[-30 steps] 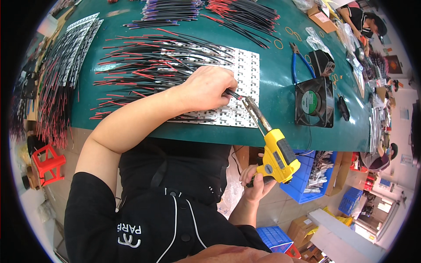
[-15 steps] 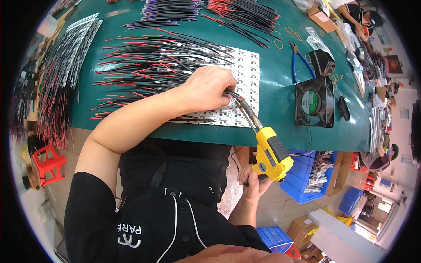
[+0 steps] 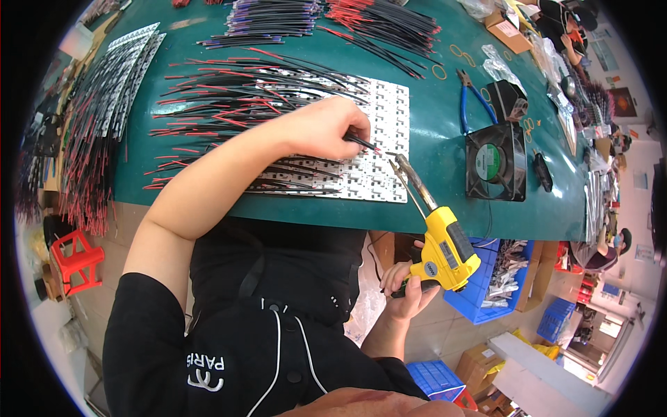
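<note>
My left hand (image 3: 332,128) is closed over a white circuit-board panel (image 3: 390,132), pinching a black wire (image 3: 360,142) whose tip points right. Many black wires with red ends (image 3: 229,108) lie in rows across the panel, spilling past its left side. In my right hand (image 3: 411,288), below the table edge, is a yellow soldering gun (image 3: 448,243). Its metal tip reaches up and left over the panel's right part, and a small gap separates it from the wire's end. My left hand hides part of the panel and the wires beneath it.
On the green table (image 3: 438,181) stand a black fan (image 3: 495,163) and blue-handled pliers (image 3: 472,104) to the right. Wire bundles (image 3: 267,21) lie at the back, and more wired panels (image 3: 114,90) at left. A blue bin (image 3: 479,299) sits below the right edge.
The soldering gun has shifted right and slightly down, its tip drawing away from my left hand. My left hand has stayed almost in place, and the wire's end now shows.
</note>
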The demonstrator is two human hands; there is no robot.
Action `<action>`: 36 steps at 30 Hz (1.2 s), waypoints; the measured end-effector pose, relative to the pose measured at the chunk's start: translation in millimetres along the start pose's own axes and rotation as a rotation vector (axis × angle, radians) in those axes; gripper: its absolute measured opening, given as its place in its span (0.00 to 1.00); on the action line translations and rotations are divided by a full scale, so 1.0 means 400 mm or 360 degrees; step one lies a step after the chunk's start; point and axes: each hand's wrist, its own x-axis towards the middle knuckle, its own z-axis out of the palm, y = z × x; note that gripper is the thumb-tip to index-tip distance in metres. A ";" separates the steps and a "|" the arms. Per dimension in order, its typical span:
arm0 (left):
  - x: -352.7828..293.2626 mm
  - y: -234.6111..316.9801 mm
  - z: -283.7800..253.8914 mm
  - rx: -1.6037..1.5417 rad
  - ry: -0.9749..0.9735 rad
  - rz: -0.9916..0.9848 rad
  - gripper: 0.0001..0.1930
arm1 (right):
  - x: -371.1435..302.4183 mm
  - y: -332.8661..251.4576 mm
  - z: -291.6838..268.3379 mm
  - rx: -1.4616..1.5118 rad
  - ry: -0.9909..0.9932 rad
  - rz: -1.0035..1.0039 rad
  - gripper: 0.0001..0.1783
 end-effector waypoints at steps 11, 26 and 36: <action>-0.068 0.209 -0.147 0.0375 0.1157 0.0233 0.07 | -0.014 0.008 -0.035 0.0052 0.0004 -0.0066 0.31; -0.064 0.078 0.096 0.0397 0.0436 -0.0144 0.07 | -0.031 0.025 -0.048 0.0082 -0.0053 0.0056 0.32; -0.072 0.081 0.093 0.0397 0.0438 -0.0159 0.07 | -0.035 0.026 -0.044 0.0015 -0.0118 0.0068 0.30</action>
